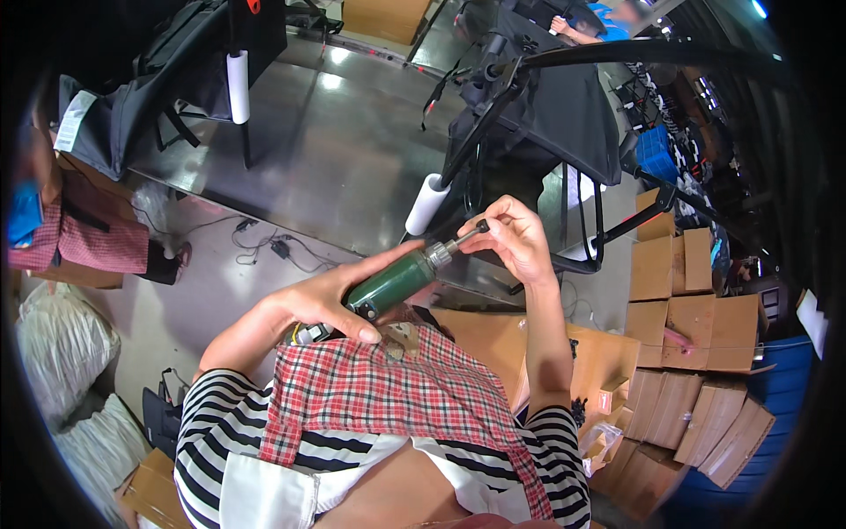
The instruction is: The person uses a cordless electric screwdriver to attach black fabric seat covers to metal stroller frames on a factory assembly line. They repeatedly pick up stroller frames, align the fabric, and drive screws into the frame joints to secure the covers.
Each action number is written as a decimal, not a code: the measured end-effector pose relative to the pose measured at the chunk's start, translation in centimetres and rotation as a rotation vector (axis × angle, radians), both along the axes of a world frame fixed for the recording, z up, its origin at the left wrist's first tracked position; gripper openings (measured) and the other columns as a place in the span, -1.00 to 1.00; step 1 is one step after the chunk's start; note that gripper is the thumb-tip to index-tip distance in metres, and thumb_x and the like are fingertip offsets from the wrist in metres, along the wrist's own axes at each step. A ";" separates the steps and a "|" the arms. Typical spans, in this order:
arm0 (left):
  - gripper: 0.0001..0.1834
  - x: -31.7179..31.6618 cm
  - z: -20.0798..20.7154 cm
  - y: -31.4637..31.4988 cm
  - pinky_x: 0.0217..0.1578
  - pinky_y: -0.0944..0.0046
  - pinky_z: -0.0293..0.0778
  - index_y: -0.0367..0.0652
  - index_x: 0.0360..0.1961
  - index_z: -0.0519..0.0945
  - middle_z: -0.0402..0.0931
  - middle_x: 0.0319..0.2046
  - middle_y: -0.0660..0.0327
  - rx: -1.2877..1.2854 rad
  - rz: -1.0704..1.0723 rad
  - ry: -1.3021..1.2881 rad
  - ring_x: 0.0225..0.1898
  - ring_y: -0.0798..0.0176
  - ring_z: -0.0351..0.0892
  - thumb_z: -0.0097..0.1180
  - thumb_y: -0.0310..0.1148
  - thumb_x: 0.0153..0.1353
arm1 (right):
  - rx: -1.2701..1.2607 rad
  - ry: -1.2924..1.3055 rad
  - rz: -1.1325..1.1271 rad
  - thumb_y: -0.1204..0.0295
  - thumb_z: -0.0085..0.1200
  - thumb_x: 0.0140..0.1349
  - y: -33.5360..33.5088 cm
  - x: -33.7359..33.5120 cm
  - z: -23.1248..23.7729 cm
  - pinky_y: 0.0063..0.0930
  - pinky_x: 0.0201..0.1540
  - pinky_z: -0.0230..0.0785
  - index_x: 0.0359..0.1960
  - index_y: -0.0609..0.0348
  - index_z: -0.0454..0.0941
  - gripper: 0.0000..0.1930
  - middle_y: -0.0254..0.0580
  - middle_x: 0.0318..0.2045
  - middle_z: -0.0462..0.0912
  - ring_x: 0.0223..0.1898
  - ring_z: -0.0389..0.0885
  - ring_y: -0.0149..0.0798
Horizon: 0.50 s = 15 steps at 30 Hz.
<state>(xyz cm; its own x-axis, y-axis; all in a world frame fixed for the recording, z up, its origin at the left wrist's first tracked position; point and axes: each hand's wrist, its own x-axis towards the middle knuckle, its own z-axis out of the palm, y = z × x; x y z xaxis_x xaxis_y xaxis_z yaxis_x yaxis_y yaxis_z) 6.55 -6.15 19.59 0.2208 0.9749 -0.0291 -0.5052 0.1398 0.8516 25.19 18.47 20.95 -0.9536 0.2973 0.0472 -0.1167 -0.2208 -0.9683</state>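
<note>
My left hand (330, 295) is wrapped round the green body of a power screwdriver (392, 286), held tilted in front of my checked apron. Its metal chuck and bit point up and to the right. With thumb and fingers, my right hand (515, 240) pinches a small black piece (481, 227) at the bit's tip; whether it is a screw or a cap is too small to tell. Just beyond my right hand stands a black folding frame with dark fabric (555, 123), a white sleeve (427, 204) round one of its tubes.
A shiny metal worktable (300, 132) stretches ahead, with another black fabric frame (176, 70) at its left. Cables (278, 247) lie on the floor. Cardboard boxes (692, 331) are stacked at right, white sacks (66, 339) at left. One person (97, 229) stands left, another (608, 22) far right.
</note>
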 end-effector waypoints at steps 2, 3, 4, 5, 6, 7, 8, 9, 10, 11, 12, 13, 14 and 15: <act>0.48 -1.0 -0.7 0.5 -0.08 0.33 0.40 -0.12 0.56 -0.24 0.40 0.05 0.16 0.000 -0.021 -0.010 -0.14 0.28 0.46 0.60 -0.14 -0.25 | 0.165 -0.018 -0.026 0.44 0.01 0.45 0.0 -0.6 0.7 -0.20 -0.07 0.67 -0.21 0.28 0.41 -0.86 0.24 -0.16 0.67 -0.18 0.75 -0.03; 0.48 -1.6 -0.8 0.7 -0.07 0.33 0.41 -0.13 0.56 -0.23 0.40 0.06 0.15 -0.021 -0.066 -0.071 -0.13 0.28 0.47 0.60 -0.14 -0.25 | 0.252 -0.024 -0.040 0.44 0.02 0.45 0.2 -1.1 1.1 -0.21 -0.07 0.67 -0.22 0.28 0.41 -0.86 0.22 -0.17 0.67 -0.19 0.75 -0.04; 0.48 -2.2 -0.9 0.9 -0.05 0.33 0.41 -0.14 0.56 -0.23 0.39 0.08 0.14 -0.042 -0.110 -0.131 -0.11 0.28 0.47 0.61 -0.13 -0.26 | 0.245 -0.021 -0.036 0.45 0.02 0.45 0.3 -1.3 1.3 -0.24 -0.09 0.66 -0.22 0.30 0.42 -0.86 0.17 -0.18 0.68 -0.18 0.75 -0.06; 0.49 -2.7 -1.1 1.1 -0.04 0.32 0.41 -0.15 0.56 -0.22 0.39 0.10 0.13 -0.062 -0.154 -0.191 -0.10 0.27 0.48 0.61 -0.12 -0.26 | 0.234 -0.086 -0.032 0.46 0.02 0.44 0.3 -1.4 1.7 -0.25 -0.10 0.67 -0.21 0.30 0.42 -0.86 0.15 -0.19 0.68 -0.19 0.75 -0.07; 0.49 -3.3 -1.6 1.6 -0.01 0.30 0.41 -0.13 0.56 -0.21 0.39 0.11 0.11 0.000 -0.123 -0.057 -0.08 0.28 0.47 0.61 -0.10 -0.27 | 0.233 -0.145 -0.027 0.46 0.03 0.44 0.4 -1.7 2.5 -0.26 -0.12 0.67 -0.21 0.31 0.42 -0.86 0.14 -0.20 0.69 -0.20 0.75 -0.08; 0.36 -4.2 -1.4 1.6 0.20 0.21 0.37 -0.03 0.56 -0.18 0.31 0.35 0.13 0.085 -0.143 0.126 0.17 0.22 0.49 0.56 -0.19 -0.11 | 0.232 -0.204 -0.022 0.46 0.03 0.44 0.6 -1.9 3.2 -0.27 -0.14 0.67 -0.20 0.32 0.42 -0.86 0.13 -0.21 0.69 -0.20 0.76 -0.09; 0.33 -4.5 -1.3 1.8 0.21 0.21 0.37 -0.01 0.56 -0.18 0.32 0.34 0.13 0.171 -0.109 0.323 0.17 0.24 0.49 0.55 -0.22 -0.07 | 0.249 -0.273 -0.013 0.47 0.03 0.44 0.9 -1.9 3.3 -0.30 -0.19 0.67 -0.18 0.34 0.43 -0.85 0.08 -0.24 0.69 -0.23 0.76 -0.11; 0.31 -4.9 -1.2 2.1 0.22 0.22 0.37 0.01 0.56 -0.19 0.33 0.34 0.13 0.255 -0.077 0.522 0.17 0.26 0.49 0.53 -0.24 -0.04 | 0.228 -0.327 -0.010 0.47 0.03 0.44 1.1 -2.2 3.5 -0.31 -0.20 0.67 -0.17 0.34 0.44 -0.85 0.04 -0.28 0.69 -0.24 0.77 -0.10; 0.28 -5.3 -0.9 2.4 0.24 0.23 0.35 0.01 0.56 -0.19 0.33 0.35 0.13 0.254 -0.089 0.522 0.17 0.29 0.49 0.52 -0.30 0.00 | 0.243 -0.321 -0.026 0.47 0.03 0.44 1.1 -2.5 3.7 -0.31 -0.20 0.67 -0.17 0.35 0.44 -0.85 0.04 -0.29 0.69 -0.24 0.77 -0.10; 0.29 -5.7 -1.2 2.9 0.24 0.21 0.37 0.01 0.56 -0.20 0.31 0.35 0.14 0.239 -0.102 0.419 0.17 0.27 0.49 0.52 -0.38 -0.01 | 0.257 -0.314 -0.043 0.48 0.03 0.44 1.1 -3.0 3.9 -0.31 -0.20 0.68 -0.18 0.36 0.44 -0.85 0.03 -0.31 0.68 -0.24 0.77 -0.10; 0.30 -6.1 -1.6 3.3 0.24 0.20 0.38 0.01 0.56 -0.20 0.30 0.35 0.14 0.236 -0.122 0.318 0.17 0.25 0.49 0.53 -0.39 -0.03 | 0.261 -0.292 -0.068 0.48 0.04 0.43 1.1 -3.4 4.0 -0.30 -0.19 0.68 -0.19 0.38 0.43 -0.85 0.04 -0.33 0.68 -0.23 0.77 -0.09; 0.31 -6.6 -2.0 3.7 0.23 0.19 0.40 0.01 0.56 -0.20 0.30 0.34 0.14 0.234 -0.143 0.217 0.17 0.23 0.49 0.53 -0.41 -0.04 | 0.217 -0.269 -0.093 0.49 0.05 0.42 0.9 -4.0 4.4 -0.28 -0.17 0.68 -0.19 0.40 0.43 -0.84 0.06 -0.32 0.68 -0.22 0.77 -0.07; 0.31 -7.3 -2.3 4.0 0.20 0.19 0.43 0.00 0.56 -0.20 0.25 0.36 0.13 0.223 -0.173 0.158 0.16 0.20 0.49 0.53 -0.41 -0.04 | 0.176 -0.240 -0.093 0.50 0.05 0.42 0.9 -4.2 4.5 -0.27 -0.17 0.68 -0.19 0.41 0.44 -0.84 0.08 -0.31 0.68 -0.22 0.77 -0.06; 0.32 -7.6 -2.7 4.6 0.05 0.25 0.49 -0.01 0.56 -0.22 0.42 0.19 0.10 0.311 -0.119 0.145 0.00 0.25 0.55 0.54 -0.41 -0.05 | 0.136 -0.213 -0.091 0.50 0.05 0.42 1.1 -4.7 4.6 -0.25 -0.16 0.68 -0.19 0.41 0.45 -0.84 0.09 -0.30 0.69 -0.22 0.77 -0.05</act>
